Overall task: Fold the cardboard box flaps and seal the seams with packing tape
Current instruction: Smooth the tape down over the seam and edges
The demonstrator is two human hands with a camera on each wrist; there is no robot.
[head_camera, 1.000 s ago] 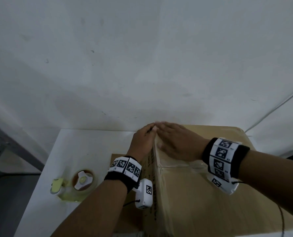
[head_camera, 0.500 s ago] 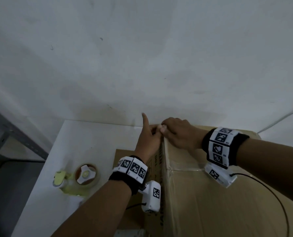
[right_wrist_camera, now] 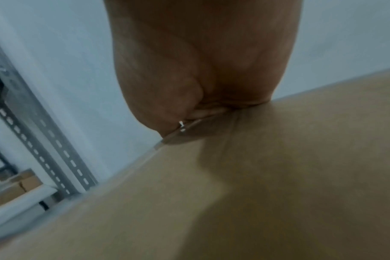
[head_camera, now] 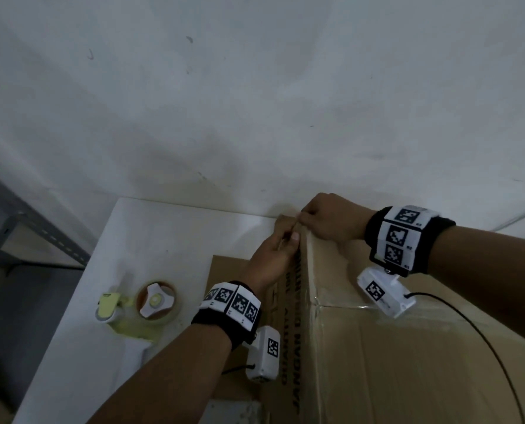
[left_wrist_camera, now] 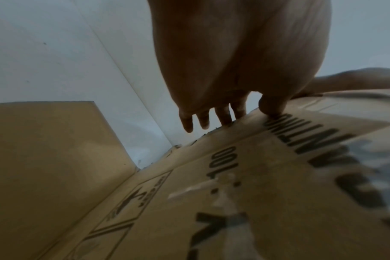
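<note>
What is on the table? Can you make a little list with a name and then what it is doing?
box: big brown cardboard box on the white table, clear tape across its top
left hand: left hand at the box's far top corner, thumb on the printed side
right hand: right hand on the box top at the same corner, fingers curled
tape: tape dispenser lying on the table, left of the box, nobody touching it
behind: white wall
</note>
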